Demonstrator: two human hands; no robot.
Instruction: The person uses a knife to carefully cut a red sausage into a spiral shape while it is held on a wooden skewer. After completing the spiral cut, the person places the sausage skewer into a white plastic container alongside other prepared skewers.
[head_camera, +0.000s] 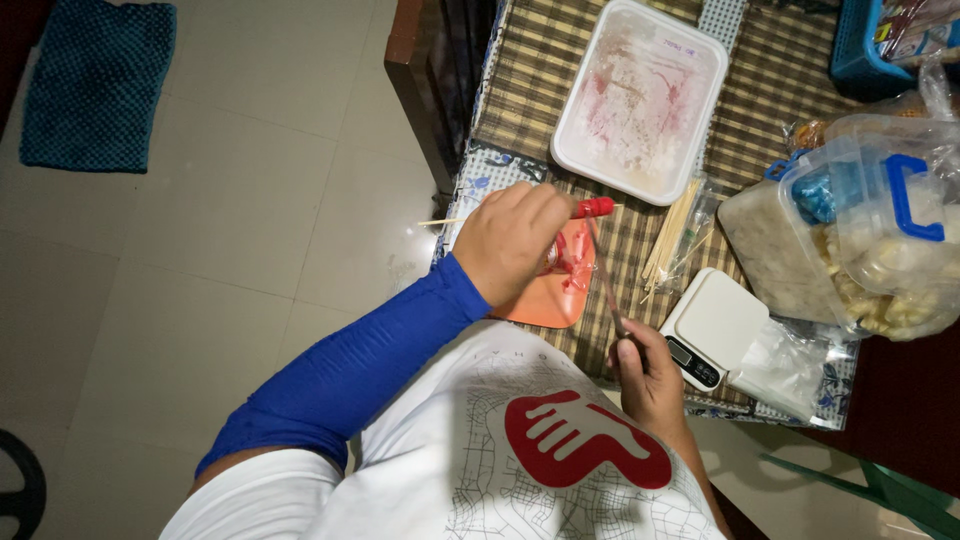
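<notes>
Head view is showing the left hand (510, 240) gripping a loaded skewer (590, 208) while the right hand (648, 375) is clasping a knife (606, 280); a slip could be nicking fingers.

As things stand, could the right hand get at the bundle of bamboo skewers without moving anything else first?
Probably yes. The right hand sits near the table edge beside the white scale, and the bamboo skewers lie just beyond it with open mat between. But its fingers already grip a knife, so it isn't free.

Under the left grip lies a smooth orange plastic cutting board (545, 295); beyond it, a glossy white plastic tray (640, 95) rests on a woven striped mat (540, 70).
</notes>
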